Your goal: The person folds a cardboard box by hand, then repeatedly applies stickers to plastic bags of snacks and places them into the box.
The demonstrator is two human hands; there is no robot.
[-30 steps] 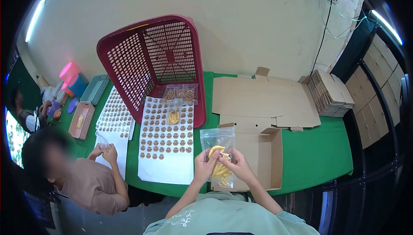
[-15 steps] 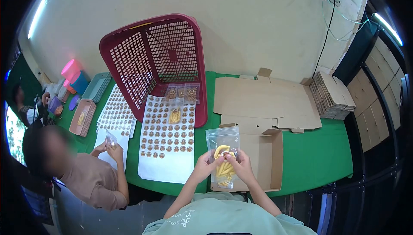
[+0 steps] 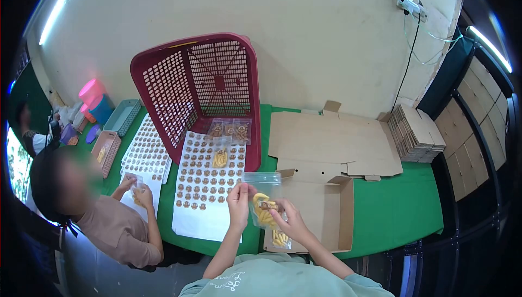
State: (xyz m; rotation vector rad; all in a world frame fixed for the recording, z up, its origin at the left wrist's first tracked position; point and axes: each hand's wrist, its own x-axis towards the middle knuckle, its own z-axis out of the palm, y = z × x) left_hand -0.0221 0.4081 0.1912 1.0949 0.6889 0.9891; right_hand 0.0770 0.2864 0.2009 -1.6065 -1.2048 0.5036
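Observation:
A clear zip pouch [image 3: 265,219] of yellow stick-like snacks, with a round brown label on its front, is held up before me. My left hand [image 3: 238,202] pinches its left edge, fingers closed. Against the pouch's lower right side, my right hand [image 3: 291,223] is closed on it, beside the label. Below it, a second pouch [image 3: 281,239] with similar yellow pieces lies in the open cardboard box [image 3: 315,210]. Left of my hands is a sheet of round labels [image 3: 204,218], reaching into a tilted maroon basket [image 3: 255,90]. Another yellow pouch [image 3: 220,158] rests on that sheet.
Several brown-filled pouches [image 3: 229,129] lie in the basket. Flat cardboard [image 3: 331,136] and a stack of folded boxes [image 3: 416,134] sit at the back right of the green table. At left, a co-worker [image 3: 117,223] handles a small clear pouch near more label sheets [image 3: 144,153].
The pouch has moved left and tilted. My left hand has shifted from its front to its left edge. The pouch in the box now shows more clearly.

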